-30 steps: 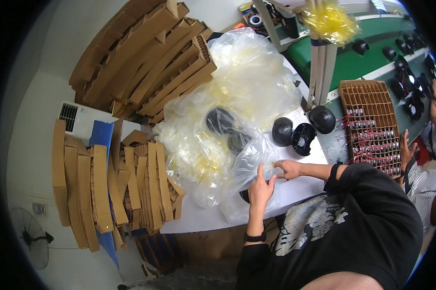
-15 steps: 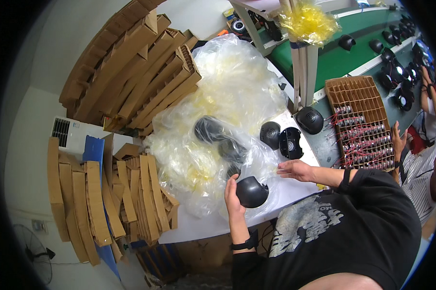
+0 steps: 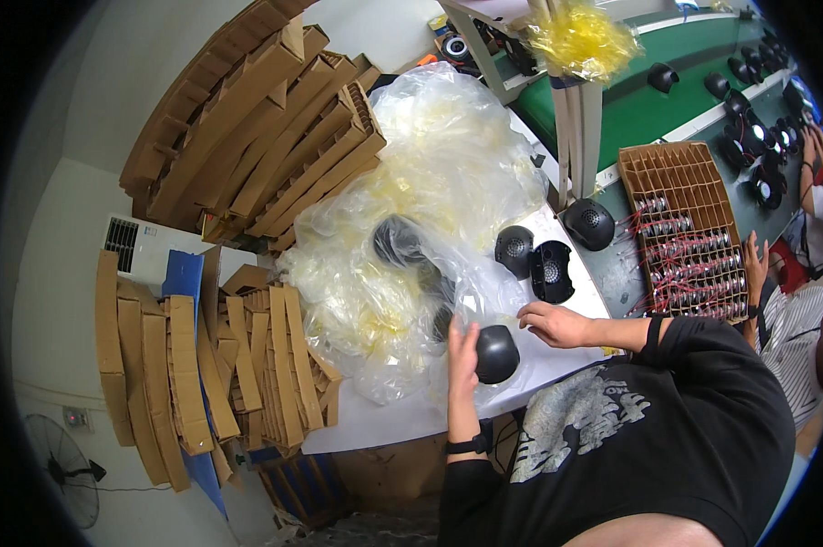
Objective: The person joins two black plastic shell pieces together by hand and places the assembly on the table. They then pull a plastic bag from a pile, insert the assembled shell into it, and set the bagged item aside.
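Observation:
A rounded black plastic housing (image 3: 497, 355), its smooth outside showing, is gripped in my left hand (image 3: 462, 360) above the front of the white table. My right hand (image 3: 555, 325) is just to the right of it, fingers bent together at the edge of a clear plastic bag (image 3: 484, 292); whether they pinch the film is hidden. Beyond my hands, a black housing (image 3: 396, 241) lies under clear film, with other dark ones partly covered. Two more stand uncovered on the table: one with a perforated face (image 3: 514, 252) and one showing its hollow inside (image 3: 552, 272).
A big heap of clear and yellowish plastic bags (image 3: 448, 137) covers the table's far part. Stacked cardboard trays (image 3: 238, 118) stand left. A divided carton (image 3: 680, 173) of wired parts sits right, near another person's hand (image 3: 756, 264). A post (image 3: 576, 137) rises before the green belt (image 3: 630, 118).
My left hand has moved right and slightly up with the housing, turning it. My right hand's fingers have gone from stretched out to bent downward.

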The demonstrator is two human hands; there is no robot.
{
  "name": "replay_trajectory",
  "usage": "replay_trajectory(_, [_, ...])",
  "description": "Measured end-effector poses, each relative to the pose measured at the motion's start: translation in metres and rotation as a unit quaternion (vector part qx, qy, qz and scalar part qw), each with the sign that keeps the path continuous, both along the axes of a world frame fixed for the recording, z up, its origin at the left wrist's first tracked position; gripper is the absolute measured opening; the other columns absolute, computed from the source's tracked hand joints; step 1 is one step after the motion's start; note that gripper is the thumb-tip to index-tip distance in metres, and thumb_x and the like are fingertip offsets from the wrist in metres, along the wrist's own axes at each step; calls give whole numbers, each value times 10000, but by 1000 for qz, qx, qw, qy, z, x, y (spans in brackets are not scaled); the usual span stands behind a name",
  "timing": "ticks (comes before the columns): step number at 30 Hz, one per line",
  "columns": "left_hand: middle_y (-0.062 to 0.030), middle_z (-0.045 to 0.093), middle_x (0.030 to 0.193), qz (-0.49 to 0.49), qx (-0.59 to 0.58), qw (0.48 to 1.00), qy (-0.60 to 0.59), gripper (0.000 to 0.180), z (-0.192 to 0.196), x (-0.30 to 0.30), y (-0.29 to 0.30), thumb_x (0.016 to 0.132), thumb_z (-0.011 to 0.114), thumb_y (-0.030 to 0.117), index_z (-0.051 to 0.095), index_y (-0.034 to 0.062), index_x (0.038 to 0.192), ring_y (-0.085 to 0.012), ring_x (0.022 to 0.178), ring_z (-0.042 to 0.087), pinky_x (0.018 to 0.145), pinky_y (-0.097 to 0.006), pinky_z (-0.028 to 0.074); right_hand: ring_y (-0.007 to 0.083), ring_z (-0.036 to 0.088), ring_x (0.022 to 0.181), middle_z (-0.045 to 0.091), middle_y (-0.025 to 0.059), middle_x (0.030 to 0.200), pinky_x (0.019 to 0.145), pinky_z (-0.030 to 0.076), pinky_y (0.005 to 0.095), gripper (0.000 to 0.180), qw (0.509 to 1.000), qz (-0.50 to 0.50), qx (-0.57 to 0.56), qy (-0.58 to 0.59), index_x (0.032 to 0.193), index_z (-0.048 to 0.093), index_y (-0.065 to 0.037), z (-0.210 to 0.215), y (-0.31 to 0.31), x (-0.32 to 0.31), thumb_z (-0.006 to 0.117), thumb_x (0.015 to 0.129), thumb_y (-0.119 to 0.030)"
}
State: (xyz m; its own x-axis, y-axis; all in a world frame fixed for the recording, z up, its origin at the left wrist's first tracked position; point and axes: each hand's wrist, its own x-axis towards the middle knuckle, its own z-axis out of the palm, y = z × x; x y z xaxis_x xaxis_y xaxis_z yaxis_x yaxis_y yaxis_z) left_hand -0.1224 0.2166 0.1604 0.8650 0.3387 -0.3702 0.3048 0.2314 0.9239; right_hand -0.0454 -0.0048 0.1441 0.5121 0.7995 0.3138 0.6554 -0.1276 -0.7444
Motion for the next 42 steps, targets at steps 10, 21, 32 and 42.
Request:
replay_trajectory(10, [-294,574,723,-117,505,852,76,441,-66,-3,-2,876,535,347,644,-52,723,-439,760,580,685,-445,450,334,487,1122,449,147,1310,911,421,405,280,988,-47,133,-57,1027,547,-41,63,-3,14,578,755,17])
replay_trajectory(21, [-148,571,1151,120,-160,980,-4,513,78,-25,-25,959,396,421,423,24,1282,-254,1042,573,885,-400,477,332,545,1036,499,216,1170,891,444,380,735,966,85,85,229,1271,391,2,65,-16,-18,748,722,-331])
replay_trajectory(32, [-103,559,1167,75,-271,957,-66,558,69,12,-63,948,346,488,462,34,1252,-234,1082,525,970,-413,394,296,552,983,546,169,1043,838,437,362,629,980,-12,55,191,1113,487,16,98,-52,16,787,684,-334])
replay_trajectory(42, [-75,566,974,-139,-39,990,5,299,36,-21,-45,963,443,232,500,11,1157,-156,859,536,817,-306,431,76,441,750,463,-14,834,672,389,231,237,772,-476,352,230,990,460,-26,86,-118,82,620,871,-155])
